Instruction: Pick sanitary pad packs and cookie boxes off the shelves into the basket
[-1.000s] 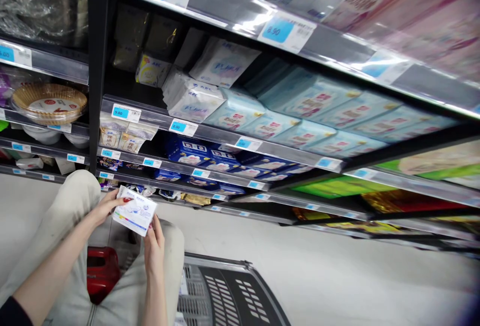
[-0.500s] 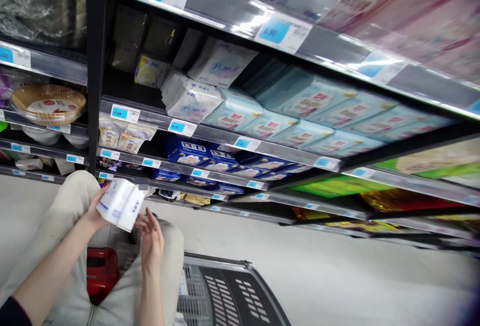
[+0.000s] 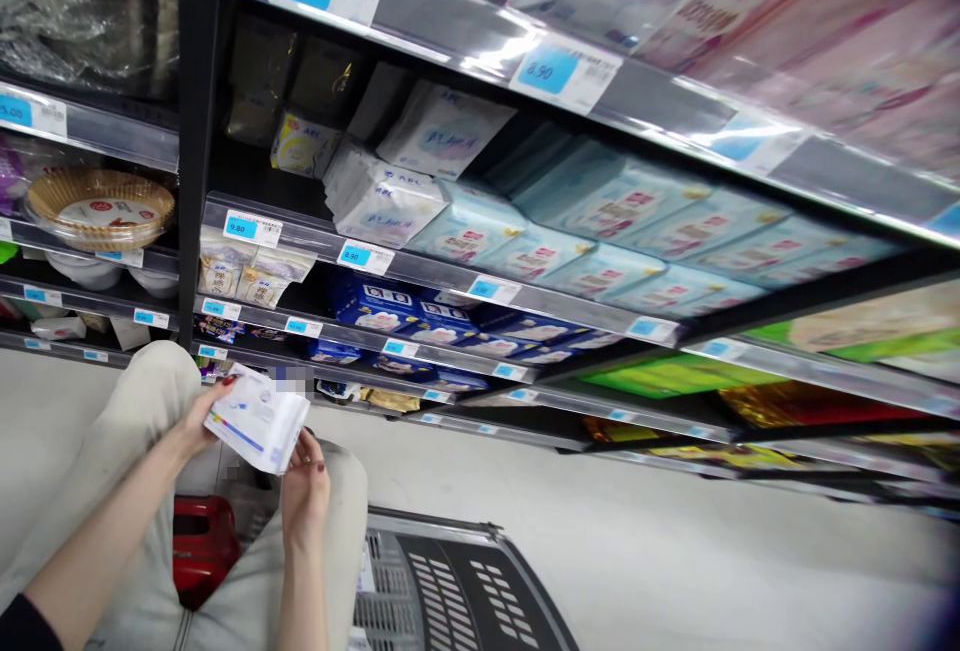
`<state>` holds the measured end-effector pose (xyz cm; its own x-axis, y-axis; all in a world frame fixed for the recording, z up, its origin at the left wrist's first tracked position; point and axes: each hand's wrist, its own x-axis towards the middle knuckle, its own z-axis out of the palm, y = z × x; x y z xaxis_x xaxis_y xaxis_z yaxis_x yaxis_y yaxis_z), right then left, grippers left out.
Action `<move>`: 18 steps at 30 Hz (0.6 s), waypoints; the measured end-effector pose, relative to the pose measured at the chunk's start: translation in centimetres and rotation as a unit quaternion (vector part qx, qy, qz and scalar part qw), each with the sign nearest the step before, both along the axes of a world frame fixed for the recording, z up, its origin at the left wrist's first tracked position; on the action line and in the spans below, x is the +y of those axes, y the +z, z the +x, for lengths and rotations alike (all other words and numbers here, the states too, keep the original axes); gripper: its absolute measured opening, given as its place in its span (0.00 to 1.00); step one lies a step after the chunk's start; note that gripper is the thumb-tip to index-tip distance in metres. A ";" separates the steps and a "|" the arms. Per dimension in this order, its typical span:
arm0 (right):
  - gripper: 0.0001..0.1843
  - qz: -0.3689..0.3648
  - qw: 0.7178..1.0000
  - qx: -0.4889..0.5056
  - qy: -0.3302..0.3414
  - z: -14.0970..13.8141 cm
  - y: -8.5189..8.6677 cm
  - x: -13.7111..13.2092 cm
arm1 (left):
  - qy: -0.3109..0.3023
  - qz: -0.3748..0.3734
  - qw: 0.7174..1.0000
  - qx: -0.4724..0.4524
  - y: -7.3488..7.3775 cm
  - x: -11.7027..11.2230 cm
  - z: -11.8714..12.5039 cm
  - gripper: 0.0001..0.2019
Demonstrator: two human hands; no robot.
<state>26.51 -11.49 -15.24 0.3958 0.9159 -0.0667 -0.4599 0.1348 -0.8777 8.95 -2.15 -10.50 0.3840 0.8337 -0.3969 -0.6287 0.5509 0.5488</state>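
A white pack of sanitary pads (image 3: 255, 421) with blue print and a thin coloured stripe is held over my lap, tilted. My left hand (image 3: 196, 421) grips its left end, with the thumb on top. My right hand (image 3: 306, 486) is at the pack's lower right end, fingers curled against its edge and partly hidden behind it. Similar white packs (image 3: 386, 196) stand on the shelf in front, beside a row of light blue packs (image 3: 476, 226).
Priced shelves (image 3: 420, 261) run across the front, with dark blue packs (image 3: 375, 306) lower down. Paper baking cups (image 3: 101, 206) sit on the left shelf. A red object (image 3: 202, 541) is between my knees. A grey shopping basket or cart (image 3: 465, 581) stands at my right.
The pack has turned so that a broad printed face shows, and it has shifted slightly right. My right hand's fingers have closed in against its end.
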 end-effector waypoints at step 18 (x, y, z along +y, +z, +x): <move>0.25 -0.083 0.993 0.069 0.051 1.2 -0.8 -0.1 | -0.126 0.217 0.948 0.195 1.1 -0.5 0.9 0.50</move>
<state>27.67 -11.61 -16.02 0.2790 0.9223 -0.2673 -0.5817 -0.0592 -0.8112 9.88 -2.60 -9.38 0.4875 0.8523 -0.1894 -0.2103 0.3252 0.9219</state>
